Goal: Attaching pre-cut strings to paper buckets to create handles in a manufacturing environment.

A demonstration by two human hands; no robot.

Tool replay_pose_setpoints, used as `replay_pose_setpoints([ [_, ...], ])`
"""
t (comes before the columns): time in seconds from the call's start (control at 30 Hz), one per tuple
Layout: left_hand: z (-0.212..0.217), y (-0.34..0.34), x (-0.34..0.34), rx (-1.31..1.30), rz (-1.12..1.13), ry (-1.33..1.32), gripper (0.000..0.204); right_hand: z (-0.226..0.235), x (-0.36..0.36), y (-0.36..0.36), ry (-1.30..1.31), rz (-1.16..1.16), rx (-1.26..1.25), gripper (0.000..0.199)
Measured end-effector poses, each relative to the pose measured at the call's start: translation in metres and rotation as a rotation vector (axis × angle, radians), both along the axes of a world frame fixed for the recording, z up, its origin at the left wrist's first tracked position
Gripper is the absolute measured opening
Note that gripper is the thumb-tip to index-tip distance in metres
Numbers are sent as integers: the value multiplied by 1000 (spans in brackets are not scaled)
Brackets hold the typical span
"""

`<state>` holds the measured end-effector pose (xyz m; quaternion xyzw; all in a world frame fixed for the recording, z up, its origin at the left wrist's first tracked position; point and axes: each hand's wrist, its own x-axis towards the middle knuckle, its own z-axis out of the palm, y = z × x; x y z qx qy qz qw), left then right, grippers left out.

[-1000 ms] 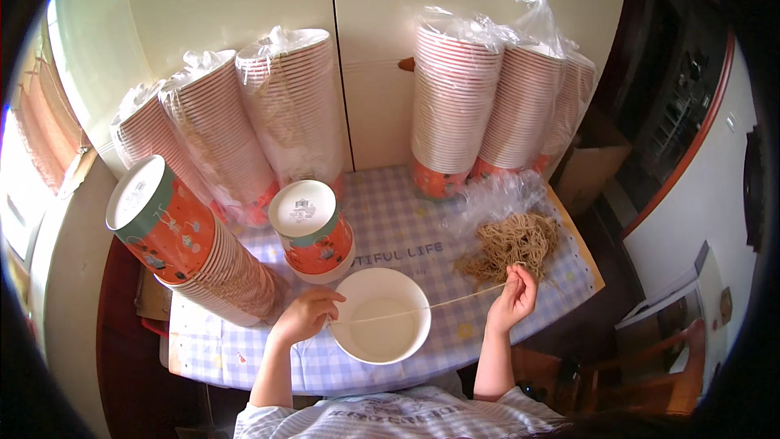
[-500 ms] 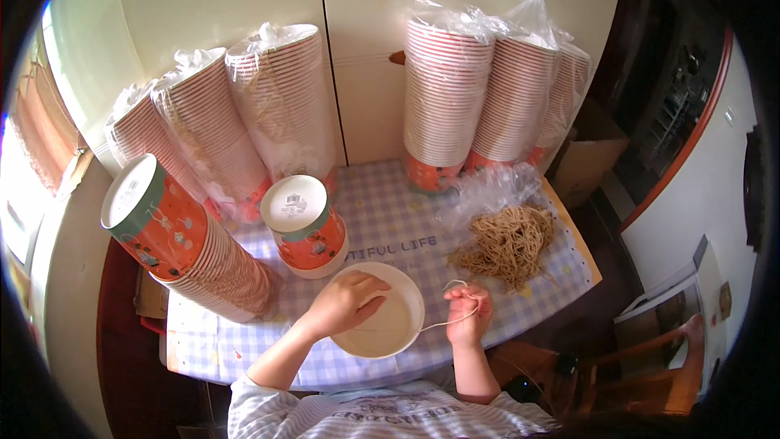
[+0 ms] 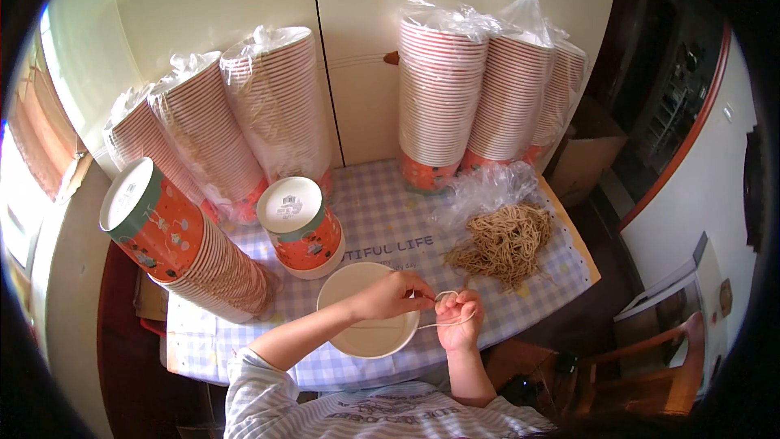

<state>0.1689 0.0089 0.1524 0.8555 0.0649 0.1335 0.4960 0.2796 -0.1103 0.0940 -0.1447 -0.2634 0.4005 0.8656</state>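
A white paper tub point(image 3: 348, 283) sits mouth up at the table's near edge. From its right side a thin pale cord point(image 3: 428, 325) runs to my right hand point(image 3: 460, 321), whose curled fingers have the cord looped over them. My left hand point(image 3: 398, 294) reaches across the tub's mouth, thumb and fingertips pinched together where the cord loop meets the right fingers. Its grip seems to be on the cord, though the fingertips partly hide it. Beyond my right hand lies a tangled pile of tan cords point(image 3: 508, 244).
An upturned orange tub point(image 3: 305, 236) stands behind the white one. At the left leans a tall nested stack of orange tubs point(image 3: 215, 256). Bagged tub stacks point(image 3: 276, 106) line the back left, with more bagged stacks point(image 3: 443, 97) back right. Crumpled clear plastic point(image 3: 487, 191) touches the cord pile.
My left hand has moved right, from over the tub to my right hand, and pinches at the cord loop. My right hand has shifted slightly left, still holding the cord.
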Motion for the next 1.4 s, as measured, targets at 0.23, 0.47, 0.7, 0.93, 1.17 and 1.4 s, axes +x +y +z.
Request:
replay_pose_setpoints([
  [0.23,1,-3,-1,-22,-8,63,16,4,-2,-1,6,17,-52,24],
  [0.47,12,-5,-7,-73,90,139,14,2,-6,3,-157,-248,-295,43],
  [0.7,13,-7,-8,101,136,188,15,-15,-3,3,-293,39,-393,37],
  [0.93,7,-6,-10,125,170,178,14,-30,3,3,-371,-17,-462,16],
  [1.17,-14,0,-19,262,233,205,16,-40,5,6,-190,48,-501,20],
  [1.4,-15,-3,-20,285,254,271,18,-44,4,5,-136,122,-499,20],
])
